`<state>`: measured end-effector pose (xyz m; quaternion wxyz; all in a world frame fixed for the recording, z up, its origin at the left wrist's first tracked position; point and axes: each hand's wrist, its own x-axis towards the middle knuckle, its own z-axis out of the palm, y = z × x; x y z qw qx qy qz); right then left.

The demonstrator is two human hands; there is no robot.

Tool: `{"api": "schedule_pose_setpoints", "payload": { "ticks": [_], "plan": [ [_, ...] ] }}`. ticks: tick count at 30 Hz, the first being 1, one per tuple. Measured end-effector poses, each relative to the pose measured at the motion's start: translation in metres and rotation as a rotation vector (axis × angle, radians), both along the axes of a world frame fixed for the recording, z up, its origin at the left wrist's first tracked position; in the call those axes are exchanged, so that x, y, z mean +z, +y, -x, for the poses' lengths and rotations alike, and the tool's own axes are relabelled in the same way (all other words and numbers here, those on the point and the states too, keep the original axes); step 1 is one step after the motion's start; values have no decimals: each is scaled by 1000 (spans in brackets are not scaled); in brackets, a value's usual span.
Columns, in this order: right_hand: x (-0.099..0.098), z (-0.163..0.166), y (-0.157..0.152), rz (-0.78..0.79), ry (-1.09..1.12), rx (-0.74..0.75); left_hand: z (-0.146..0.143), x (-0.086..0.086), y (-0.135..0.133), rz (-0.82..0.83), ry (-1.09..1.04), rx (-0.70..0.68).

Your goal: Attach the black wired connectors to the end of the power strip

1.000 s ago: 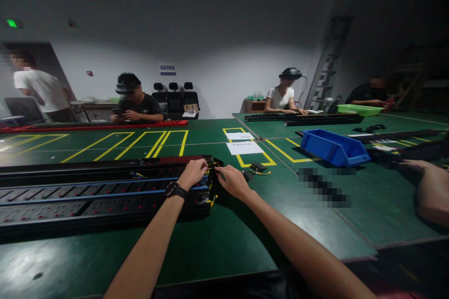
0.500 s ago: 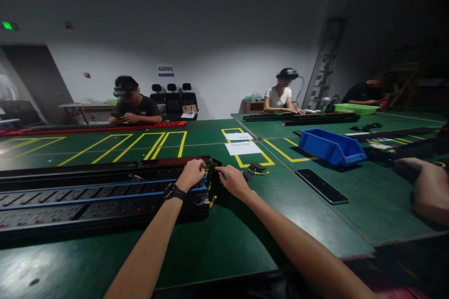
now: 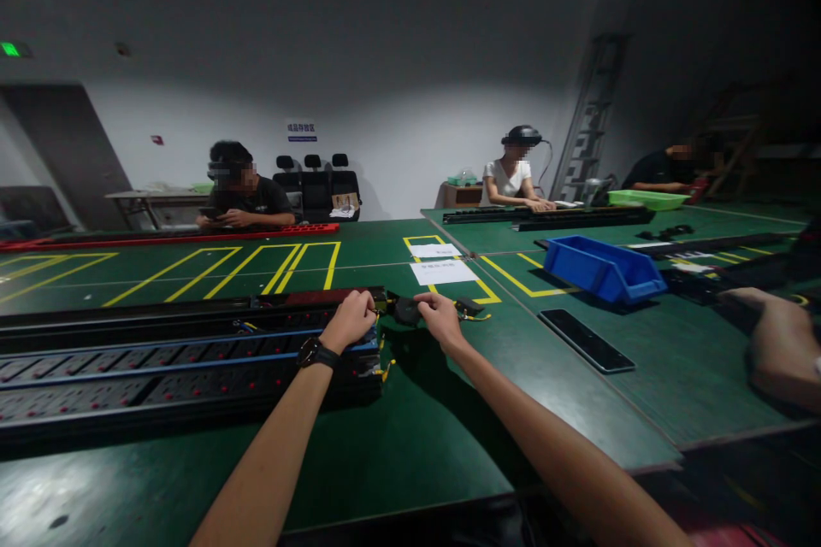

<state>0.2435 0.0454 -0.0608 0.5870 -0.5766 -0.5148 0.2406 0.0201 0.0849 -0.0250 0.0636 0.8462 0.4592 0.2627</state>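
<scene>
Long black power strips with red switches and blue trim lie stacked on the green table, running off to the left. My left hand, a watch on its wrist, is closed on the strips' right end, where yellow wires stick out. My right hand is closed on a small black end piece, held just to the right of that end. A similar black part with yellow wires lies on the table just beyond my right hand.
A blue bin, a flat black phone-like slab and white papers lie to the right. Another person's arm rests at the right edge. People sit at the far side behind red and black strips.
My right hand has pulled away to the right from the strip's end, lifting the black end piece with it. My left hand has stayed put. The person standing at far left has gone from view.
</scene>
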Motion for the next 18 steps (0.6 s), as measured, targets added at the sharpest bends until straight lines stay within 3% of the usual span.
{"api": "schedule_pose_setpoints", "payload": {
  "ticks": [6, 18],
  "plan": [
    [-4, 7, 1, 60, 219, 68, 0, -2, 1, 2, 21, 12],
    [-11, 13, 1, 73, 202, 128, 1, 2, 4, 16, 60, -75]
  ]
}}
